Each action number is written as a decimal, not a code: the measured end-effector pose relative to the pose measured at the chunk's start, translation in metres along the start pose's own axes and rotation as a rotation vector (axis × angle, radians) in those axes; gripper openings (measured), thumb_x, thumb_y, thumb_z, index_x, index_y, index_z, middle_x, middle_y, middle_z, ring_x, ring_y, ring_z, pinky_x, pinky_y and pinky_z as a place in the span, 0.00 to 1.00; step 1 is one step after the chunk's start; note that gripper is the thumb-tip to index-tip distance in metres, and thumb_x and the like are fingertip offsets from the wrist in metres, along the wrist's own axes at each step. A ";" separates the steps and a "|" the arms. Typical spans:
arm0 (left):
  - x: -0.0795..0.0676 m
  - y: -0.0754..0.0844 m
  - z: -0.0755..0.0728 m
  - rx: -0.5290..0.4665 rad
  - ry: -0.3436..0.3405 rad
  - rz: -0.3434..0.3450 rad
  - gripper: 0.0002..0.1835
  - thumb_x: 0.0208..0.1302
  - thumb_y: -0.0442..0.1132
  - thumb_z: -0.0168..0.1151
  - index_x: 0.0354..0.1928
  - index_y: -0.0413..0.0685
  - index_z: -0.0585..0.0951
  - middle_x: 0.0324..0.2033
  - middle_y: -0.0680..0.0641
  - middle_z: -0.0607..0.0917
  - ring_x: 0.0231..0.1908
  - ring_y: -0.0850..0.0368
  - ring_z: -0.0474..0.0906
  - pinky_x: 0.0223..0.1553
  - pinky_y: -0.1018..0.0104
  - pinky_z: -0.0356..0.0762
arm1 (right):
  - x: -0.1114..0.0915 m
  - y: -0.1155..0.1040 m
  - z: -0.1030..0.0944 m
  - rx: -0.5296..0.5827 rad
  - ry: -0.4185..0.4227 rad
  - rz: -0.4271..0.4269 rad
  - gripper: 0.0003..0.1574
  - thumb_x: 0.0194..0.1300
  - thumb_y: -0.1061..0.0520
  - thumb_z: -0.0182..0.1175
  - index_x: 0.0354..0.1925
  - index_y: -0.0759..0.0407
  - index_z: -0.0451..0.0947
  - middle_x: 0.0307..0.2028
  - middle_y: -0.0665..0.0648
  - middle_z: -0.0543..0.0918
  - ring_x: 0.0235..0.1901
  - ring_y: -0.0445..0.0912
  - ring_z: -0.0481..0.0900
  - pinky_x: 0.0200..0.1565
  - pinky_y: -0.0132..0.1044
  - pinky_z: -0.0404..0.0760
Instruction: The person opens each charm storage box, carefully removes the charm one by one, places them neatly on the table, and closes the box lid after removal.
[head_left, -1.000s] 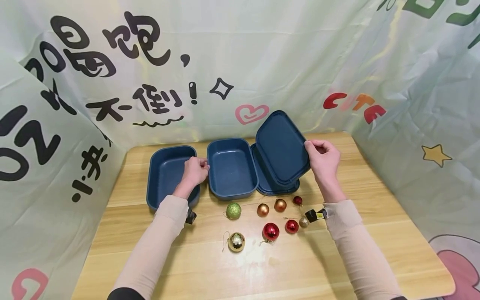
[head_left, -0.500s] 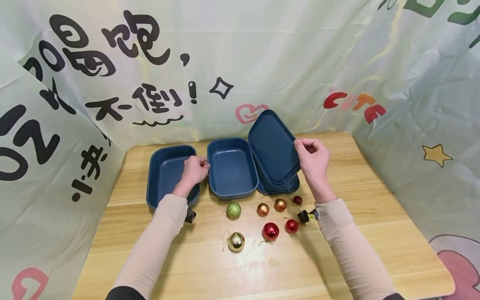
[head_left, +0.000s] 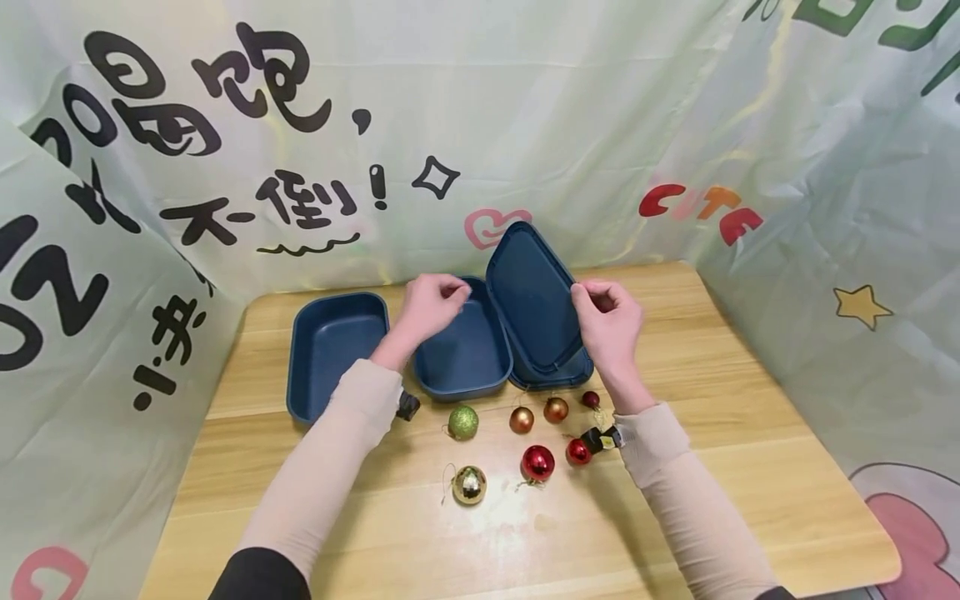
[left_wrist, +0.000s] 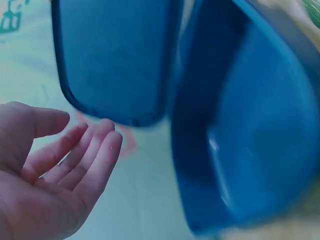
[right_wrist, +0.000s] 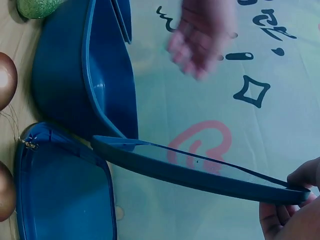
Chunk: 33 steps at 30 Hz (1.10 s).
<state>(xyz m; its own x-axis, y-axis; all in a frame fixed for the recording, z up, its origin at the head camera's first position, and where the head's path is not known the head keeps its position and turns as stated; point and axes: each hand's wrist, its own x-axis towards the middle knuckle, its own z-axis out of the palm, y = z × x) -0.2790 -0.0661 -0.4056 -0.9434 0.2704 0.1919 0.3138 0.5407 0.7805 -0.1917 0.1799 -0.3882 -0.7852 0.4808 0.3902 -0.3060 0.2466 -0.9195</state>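
Note:
My right hand [head_left: 611, 325] pinches the edge of a dark blue lid [head_left: 531, 296], held tilted up over a second blue lid [head_left: 579, 372] that lies on the table. Thumb and fingers grip the lid's end in the right wrist view, where it appears nearly edge-on [right_wrist: 200, 177]. Over the middle blue box [head_left: 480, 373] hovers my left hand [head_left: 429, 310], holding nothing. The left wrist view shows that hand [left_wrist: 55, 185] with relaxed, slightly bent fingers close to the lid's edge. Another blue box [head_left: 330, 358] stands at the left; both boxes are without lids.
In front of the boxes lie several ornament balls: a glittery green ball [head_left: 462, 422], a gold ball [head_left: 469, 484], a red ball [head_left: 537, 462] and copper ones. A printed cloth [head_left: 585, 125] hangs behind the wooden table [head_left: 697, 350].
My left hand has left the gap between the boxes, moving up and right over the middle box. The right hand has brought the lid leftward toward that box.

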 end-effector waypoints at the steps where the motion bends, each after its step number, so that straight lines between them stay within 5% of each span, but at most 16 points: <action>1: 0.003 0.009 0.003 -0.046 -0.026 -0.006 0.12 0.76 0.41 0.64 0.49 0.45 0.92 0.37 0.42 0.93 0.37 0.48 0.91 0.44 0.58 0.87 | -0.002 -0.004 0.001 0.000 -0.003 -0.010 0.11 0.66 0.70 0.66 0.42 0.81 0.83 0.38 0.65 0.89 0.26 0.29 0.80 0.33 0.20 0.78; 9: 0.026 0.051 0.023 -0.332 -0.165 -0.097 0.15 0.76 0.41 0.64 0.55 0.37 0.88 0.46 0.31 0.90 0.40 0.43 0.91 0.39 0.63 0.90 | -0.008 -0.005 0.003 0.002 -0.026 -0.060 0.09 0.67 0.71 0.67 0.42 0.81 0.83 0.43 0.75 0.87 0.29 0.29 0.80 0.36 0.19 0.78; 21: 0.042 0.073 0.030 -0.398 -0.137 -0.173 0.15 0.75 0.45 0.66 0.54 0.44 0.90 0.45 0.39 0.92 0.40 0.50 0.91 0.42 0.62 0.90 | -0.016 -0.002 0.011 0.051 -0.044 -0.144 0.08 0.65 0.75 0.66 0.39 0.84 0.81 0.43 0.81 0.83 0.32 0.31 0.82 0.40 0.20 0.80; 33: 0.041 0.079 0.037 -0.446 -0.108 -0.231 0.15 0.74 0.46 0.67 0.50 0.42 0.91 0.34 0.43 0.90 0.27 0.60 0.87 0.38 0.63 0.90 | -0.017 0.016 0.013 0.016 -0.102 -0.215 0.06 0.67 0.67 0.70 0.40 0.73 0.86 0.44 0.68 0.87 0.39 0.34 0.84 0.49 0.23 0.82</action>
<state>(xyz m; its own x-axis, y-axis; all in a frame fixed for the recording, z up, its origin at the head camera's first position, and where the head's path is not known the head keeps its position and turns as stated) -0.2885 0.0174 -0.3584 -0.9589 0.2774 -0.0597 -0.0001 0.2100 0.9777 -0.1896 0.1649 -0.4101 -0.7511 0.3311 0.5711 -0.4798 0.3204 -0.8168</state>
